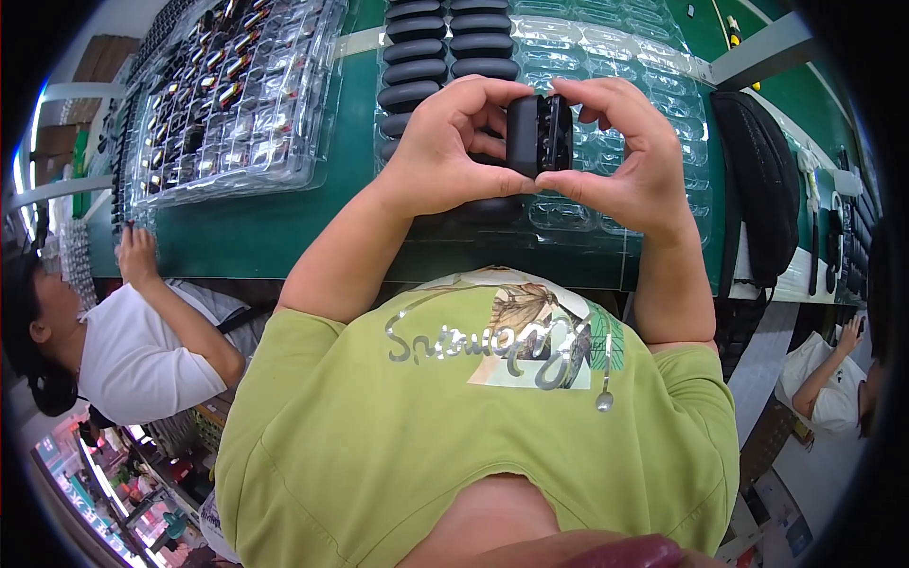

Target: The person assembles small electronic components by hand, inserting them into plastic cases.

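Observation:
Between my two hands is a small black case (522,137), held up over the bench. Its left half is matte and smooth, while the right part is glossy with darker gaps, so it looks opened along the middle. My left hand (453,156) grips the left side with thumb below and fingers above. On the other side, my right hand (630,151) pinches the right edge between thumb and index finger. Beneath them lies a clear plastic blister tray (644,104), where two columns of dark rounded cases (414,71) fill the left part.
Stacked clear trays (237,123) with small metallic and dark parts stand at the left of the green bench (350,189). A black zip pouch (757,180) lies on the right, beside a grey metal post (767,52). Co-workers sit to the left (156,341) and far right (828,383).

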Available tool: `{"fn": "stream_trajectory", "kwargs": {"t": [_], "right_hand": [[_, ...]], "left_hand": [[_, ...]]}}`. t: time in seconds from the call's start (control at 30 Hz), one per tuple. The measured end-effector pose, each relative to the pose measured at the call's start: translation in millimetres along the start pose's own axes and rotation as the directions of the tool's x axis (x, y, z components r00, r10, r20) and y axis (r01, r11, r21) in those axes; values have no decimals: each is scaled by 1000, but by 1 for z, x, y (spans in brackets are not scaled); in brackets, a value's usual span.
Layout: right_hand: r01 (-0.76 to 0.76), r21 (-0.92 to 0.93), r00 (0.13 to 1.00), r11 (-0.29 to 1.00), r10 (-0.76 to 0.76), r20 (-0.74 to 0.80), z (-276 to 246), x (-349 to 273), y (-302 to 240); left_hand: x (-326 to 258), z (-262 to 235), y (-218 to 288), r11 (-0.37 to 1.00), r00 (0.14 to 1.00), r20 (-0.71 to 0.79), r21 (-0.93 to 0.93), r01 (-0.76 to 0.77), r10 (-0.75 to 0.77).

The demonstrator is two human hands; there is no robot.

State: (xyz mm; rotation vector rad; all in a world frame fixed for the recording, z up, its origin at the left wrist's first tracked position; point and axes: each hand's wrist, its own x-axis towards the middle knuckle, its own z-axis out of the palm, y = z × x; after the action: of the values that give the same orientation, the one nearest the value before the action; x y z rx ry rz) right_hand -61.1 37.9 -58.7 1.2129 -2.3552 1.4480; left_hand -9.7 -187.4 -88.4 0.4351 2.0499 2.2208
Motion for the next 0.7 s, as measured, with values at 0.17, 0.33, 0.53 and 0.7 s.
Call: {"fn": "stream_trajectory", "kwargs": {"t": [0.17, 0.33, 0.53, 0.7], "right_hand": [[206, -96, 978, 974, -206, 10, -5, 2, 0], [211, -10, 977, 977, -210, 31, -4, 1, 3], [264, -77, 964, 961, -266, -15, -4, 2, 2], [247, -79, 968, 966, -241, 70, -9, 1, 2]], "left_hand": [[-1, -4, -1, 968, 994, 21, 224, -110, 108], [-2, -2, -2, 979, 991, 45, 161, -128, 122], [-1, -3, -2, 983, 993, 15, 141, -122, 121], [-1, -2, -1, 947, 986, 79, 277, -162, 146]]}}
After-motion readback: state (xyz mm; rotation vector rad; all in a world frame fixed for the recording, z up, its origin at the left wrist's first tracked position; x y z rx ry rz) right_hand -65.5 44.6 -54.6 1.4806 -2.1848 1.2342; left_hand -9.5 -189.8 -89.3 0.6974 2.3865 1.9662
